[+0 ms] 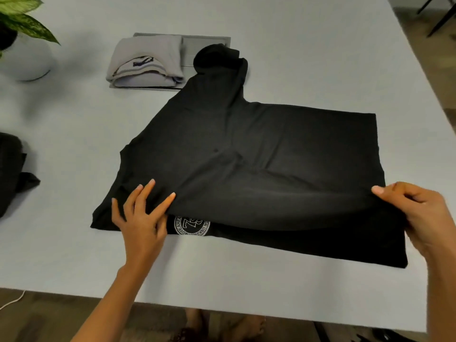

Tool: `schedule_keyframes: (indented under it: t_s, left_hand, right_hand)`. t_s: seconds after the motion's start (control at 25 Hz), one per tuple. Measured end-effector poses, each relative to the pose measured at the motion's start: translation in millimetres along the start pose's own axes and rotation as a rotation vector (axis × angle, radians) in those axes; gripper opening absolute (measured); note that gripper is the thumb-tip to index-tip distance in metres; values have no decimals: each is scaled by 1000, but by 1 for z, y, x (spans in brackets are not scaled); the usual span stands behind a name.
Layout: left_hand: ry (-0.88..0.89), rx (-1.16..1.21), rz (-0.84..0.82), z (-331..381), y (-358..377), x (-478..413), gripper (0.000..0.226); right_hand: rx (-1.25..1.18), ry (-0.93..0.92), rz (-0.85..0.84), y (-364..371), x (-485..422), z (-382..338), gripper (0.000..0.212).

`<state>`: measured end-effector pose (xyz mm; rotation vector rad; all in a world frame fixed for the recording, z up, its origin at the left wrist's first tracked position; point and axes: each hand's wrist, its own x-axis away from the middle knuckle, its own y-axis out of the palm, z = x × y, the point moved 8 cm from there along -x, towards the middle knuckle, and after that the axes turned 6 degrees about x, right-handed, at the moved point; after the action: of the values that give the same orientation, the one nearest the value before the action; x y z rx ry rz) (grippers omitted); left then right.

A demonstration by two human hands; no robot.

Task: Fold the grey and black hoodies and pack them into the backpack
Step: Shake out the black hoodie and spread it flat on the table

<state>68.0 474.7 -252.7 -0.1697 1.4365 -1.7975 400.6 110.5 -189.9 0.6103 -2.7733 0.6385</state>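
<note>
The head camera looks down on a white bench [74, 119] with the black hoodie [271, 149] spread across its middle, partly folded, its bunched hood [217, 58] pointing away from the person. The left grip [143, 215], a bare hand, lies on the near-left part of the hoodie with its fingers [150, 186] straight and spread, pressing the cloth flat and holding nothing. The right grip [417, 213] is at the hoodie's near-right edge, thumb on top and fingers curled beneath, pinching the upper layer of cloth and holding it a little above the layer under it. Between the two grips, under the raised fold, part of a round white logo [192, 225] shows on the lower layer. The grey hoodie [145, 62] lies folded in a neat stack at the far side of the bench, well apart from both grips, resting on a grey panel [207, 44] set into the benchtop; the black hood lies over that panel's right part, just beside the grey stack. At the left edge the black backpack [9, 169] is cut off by the frame, and whether it is open or what it holds cannot be told. A white pot [27, 62] with a green leafy plant [24, 23] stands at the far-left corner.
</note>
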Motion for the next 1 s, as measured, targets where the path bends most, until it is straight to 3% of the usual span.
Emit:
schedule_keyframes:
  t_s: [0.08, 0.12, 0.28, 0.36, 0.48, 0.56, 0.64, 0.76, 0.88, 0.92, 1.0]
  left_hand:
    - [91, -44, -103, 6, 14, 23, 44]
    - [118, -59, -151, 7, 21, 34, 45]
    - [105, -17, -167, 3, 26, 33, 49]
    - [109, 37, -158, 3, 23, 23, 52]
    - [80, 152, -140, 7, 20, 0, 50]
    - [27, 216, -125, 9, 24, -21, 46]
    - [-17, 244, -148, 11, 38, -39, 45]
    - [7, 157, -256, 6, 67, -40, 48]
    - [-10, 146, -274, -4, 77, -31, 50]
    - [-28, 164, -267, -7, 76, -32, 49]
    - [-51, 178, -236, -11, 73, -36, 46]
  right_hand:
    - [125, 100, 29, -5, -12, 28, 14]
    - [214, 177, 37, -5, -14, 47, 19]
    - [558, 407, 168, 1, 0, 91, 78]
    - [547, 432, 170, 18, 8, 101, 89]
    - [351, 347, 280, 25, 13, 92, 62]
    - [131, 156, 346, 17, 18, 68, 31]
    - [60, -13, 497, -3, 32, 41, 6]
    - [346, 1, 577, -20, 42, 44, 8]
    - [794, 374, 419, -17, 36, 80, 48]
    - [852, 400, 460, -13, 33, 75, 57]
    - [898, 250, 572, 16, 24, 36, 56]
